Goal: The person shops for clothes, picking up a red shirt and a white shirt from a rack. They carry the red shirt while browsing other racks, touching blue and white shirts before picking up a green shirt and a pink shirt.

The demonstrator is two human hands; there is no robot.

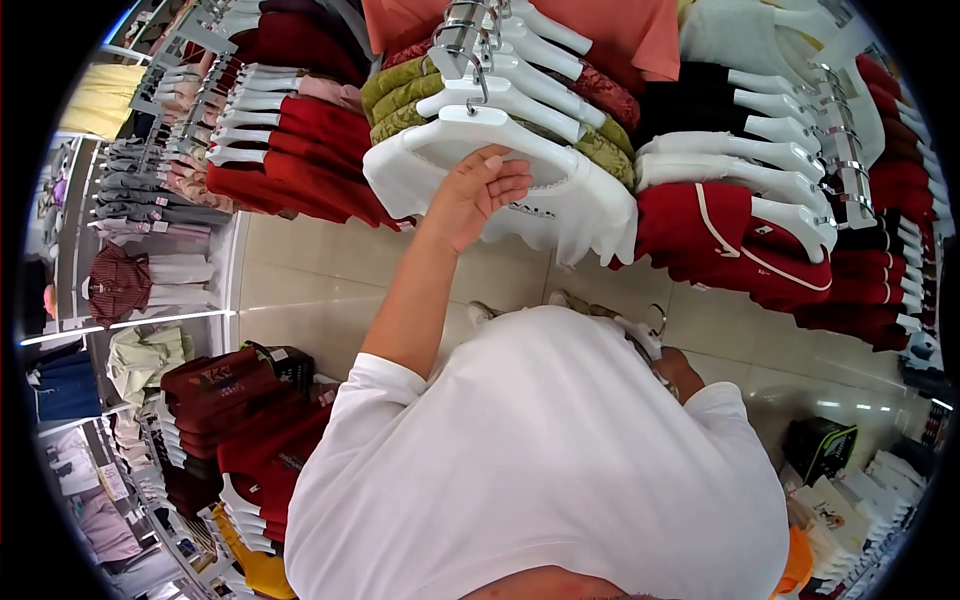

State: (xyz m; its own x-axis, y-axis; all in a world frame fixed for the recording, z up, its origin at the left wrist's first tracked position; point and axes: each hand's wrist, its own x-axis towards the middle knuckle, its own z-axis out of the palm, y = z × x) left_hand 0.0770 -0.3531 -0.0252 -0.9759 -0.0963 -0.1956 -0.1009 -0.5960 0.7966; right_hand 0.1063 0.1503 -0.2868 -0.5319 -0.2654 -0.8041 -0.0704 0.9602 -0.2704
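Our white tee filled the bottom, left hand upper middle, fingers curled onto a hung white top; right hand grip, we couldn't tell.

White top on a white hanger, under the fingers of the left hand. Just beyond the fingertips are olive-green garments, patterned. Left of the fingers are dark red garments, and right of them a red top with white piping. Farther beyond is a salmon-pink top.
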